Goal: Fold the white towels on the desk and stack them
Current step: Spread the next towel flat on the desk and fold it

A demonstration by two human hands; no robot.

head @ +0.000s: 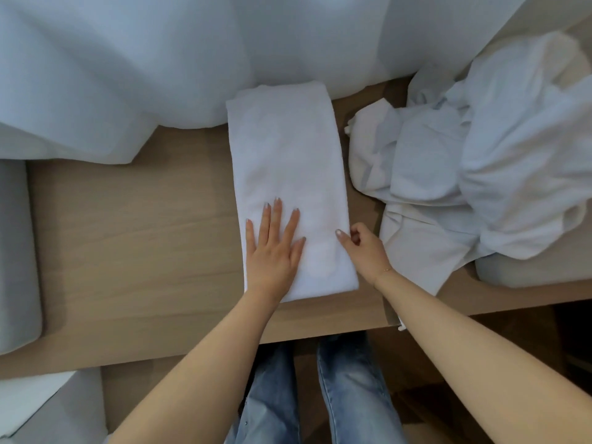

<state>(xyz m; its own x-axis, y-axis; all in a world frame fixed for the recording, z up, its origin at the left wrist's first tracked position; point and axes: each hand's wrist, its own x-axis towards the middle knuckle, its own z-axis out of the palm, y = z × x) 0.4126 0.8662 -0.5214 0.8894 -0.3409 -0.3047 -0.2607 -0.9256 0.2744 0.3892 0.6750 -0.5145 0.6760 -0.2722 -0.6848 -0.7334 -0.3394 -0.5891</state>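
I hold the long folded towel at desk centre: left hand spread flat, right hand pinching its edge; fold ends evenly, pile waiting rightward

The folded towel was white terry cloth, matt, with a faint nubbly pile. The bench was pale wood or wood-look laminate, smooth and matt, its grain running sideways. At three o'clock the heap of towels was soft, rumpled white cloth. At twelve o'clock the curtain was thin, smooth fabric. The jeans were faded blue denim.
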